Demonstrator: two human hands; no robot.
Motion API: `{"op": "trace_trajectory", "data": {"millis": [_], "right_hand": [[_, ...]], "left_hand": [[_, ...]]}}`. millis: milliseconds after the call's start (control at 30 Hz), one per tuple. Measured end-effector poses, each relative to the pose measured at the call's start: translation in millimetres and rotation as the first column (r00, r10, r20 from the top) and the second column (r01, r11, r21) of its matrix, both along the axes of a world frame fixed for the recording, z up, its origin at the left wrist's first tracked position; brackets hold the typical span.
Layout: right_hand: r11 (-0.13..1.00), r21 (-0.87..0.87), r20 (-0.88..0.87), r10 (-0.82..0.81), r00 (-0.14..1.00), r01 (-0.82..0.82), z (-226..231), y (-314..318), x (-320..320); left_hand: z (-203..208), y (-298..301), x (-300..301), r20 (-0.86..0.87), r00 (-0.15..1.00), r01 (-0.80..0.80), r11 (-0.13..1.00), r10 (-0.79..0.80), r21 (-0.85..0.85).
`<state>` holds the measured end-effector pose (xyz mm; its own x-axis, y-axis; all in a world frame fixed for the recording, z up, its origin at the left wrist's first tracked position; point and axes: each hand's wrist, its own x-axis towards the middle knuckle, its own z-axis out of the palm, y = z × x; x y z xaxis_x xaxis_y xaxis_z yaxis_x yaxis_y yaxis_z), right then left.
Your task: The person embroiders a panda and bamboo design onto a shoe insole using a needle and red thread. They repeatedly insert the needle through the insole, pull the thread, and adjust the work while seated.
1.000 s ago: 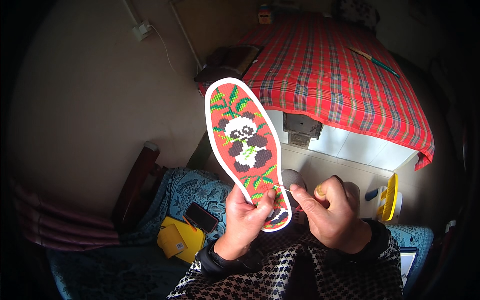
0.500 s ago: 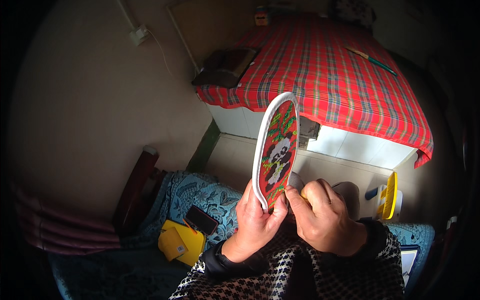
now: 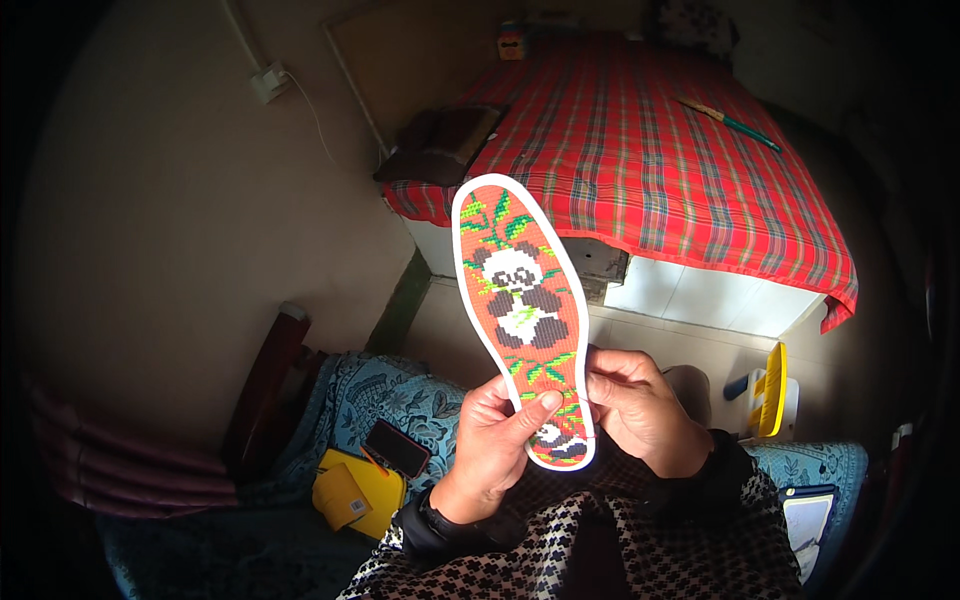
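A cross-stitched insole [image 3: 545, 345] with a white rim, two black-and-white pandas and green leaves on an orange-red ground is held upright, its patterned face turned fully to me. My left hand [image 3: 487, 445] grips its lower left edge, the thumb pressed on the front and the fingers behind. At the lower right edge, my right hand [image 3: 645, 410] is closed against the rim; some of its fingertips are hidden behind the insole. A fine dark thread shows near the heel's right edge.
A plaid-covered bed or table [image 3: 640, 170] stands ahead, with a green stick-like thing [image 3: 745, 130] on it. On the blue patterned cover at left lie a phone [image 3: 398, 447] and a yellow packet [image 3: 342, 497]. A yellow-and-white object [image 3: 770, 390] stands at right.
The insole has turned from nearly edge-on to face me and leans left at the top. My right hand has shifted from a pinch at its side to the rim, fingers partly behind.
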<state>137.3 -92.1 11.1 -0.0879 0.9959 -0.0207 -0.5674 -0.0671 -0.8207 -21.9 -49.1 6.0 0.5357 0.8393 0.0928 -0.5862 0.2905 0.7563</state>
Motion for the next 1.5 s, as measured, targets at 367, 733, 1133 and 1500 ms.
{"op": "trace_trajectory", "data": {"millis": [367, 733, 1133, 1500], "right_hand": [[0.995, -0.100, -0.374, -0.055, 0.926, 0.019, -16, 12, -1], [0.999, -0.040, -0.307, -0.026, 0.951, 0.015, -5, 7, -8], [0.880, -0.047, -0.567, -0.413, 0.712, 0.472, -47, 3, 120], [-0.051, -0.505, 0.029, -0.999, -0.042, 0.862, -271, -135, 353]], "left_hand": [[-4, -2, 2, 0.005, 1.000, 0.025, 0.999, -0.025, 0.041], [-10, 2, 5, 0.059, 0.997, 0.053, 0.998, -0.054, 0.024], [-10, 20, -10, 0.311, 0.950, 0.042, 0.990, 0.002, -0.135], [-4, 33, -23, 0.383, 0.923, 0.046, 0.982, 0.029, -0.185]]}}
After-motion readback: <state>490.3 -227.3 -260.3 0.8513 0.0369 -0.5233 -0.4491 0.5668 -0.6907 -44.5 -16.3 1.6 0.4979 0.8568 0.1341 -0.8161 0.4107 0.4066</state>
